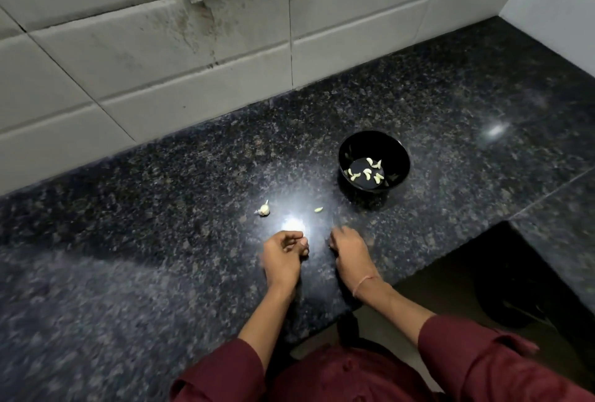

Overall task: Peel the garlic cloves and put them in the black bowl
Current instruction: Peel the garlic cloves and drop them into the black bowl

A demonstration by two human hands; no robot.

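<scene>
Granite counter (450, 95): black bowl (401, 152) (peeled cloves (367, 173) inside).

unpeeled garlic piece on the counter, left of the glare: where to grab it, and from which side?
Pinch the unpeeled garlic piece across its rounded body, from above on the near side; the left hand is nearest. Its thin tip points up and away, likely too slight to hold. Nothing crowds it.
</scene>
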